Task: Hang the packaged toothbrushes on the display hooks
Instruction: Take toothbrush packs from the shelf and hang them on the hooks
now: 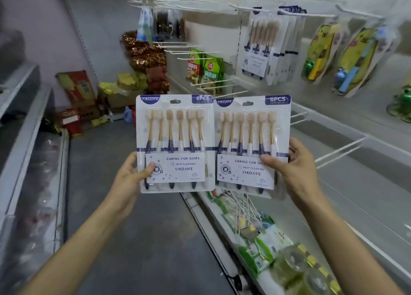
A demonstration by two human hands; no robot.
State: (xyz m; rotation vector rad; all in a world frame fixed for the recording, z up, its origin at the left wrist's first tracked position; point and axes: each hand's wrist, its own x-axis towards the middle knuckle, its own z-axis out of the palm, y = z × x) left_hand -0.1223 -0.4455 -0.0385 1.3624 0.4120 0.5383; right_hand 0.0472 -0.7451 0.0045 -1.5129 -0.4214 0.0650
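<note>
Right now the left hand [127,177] pinches the lower left corner of a flat white card-and-clear-blister pack of six gold-handled toothbrushes [174,143], thumb on the front label and fingers behind. The right hand [295,165] grips a second, matching six-brush blister pack [251,145] at its lower right edge in the same way. Both packs are upright, side by side, their inner edges touching or slightly overlapping, in front of the white pegboard shelving and below the hanging stock.

To hang one well, I judge the slotted hang hole [175,101] at the top centre of the card has to be lined up with the tip of a white wire display hook [295,13]. The hook carrying matching toothbrush packs already hung [259,48], up and to the right, looks the natural target. Holding a pack nearer its top would steady the hole; hanging one pack at a time, with the label facing outward, should prevent snagging.

Writing on both cards reads "YIKOJIFE" on a purple tab at top left, "6PCS" at top right, then "CARING FOR GUMS", "DEEP CLEANING" and "YIKOJIFE" on the lower label. Smaller print under "6PCS" and by the small logo is too fine to read.
</note>
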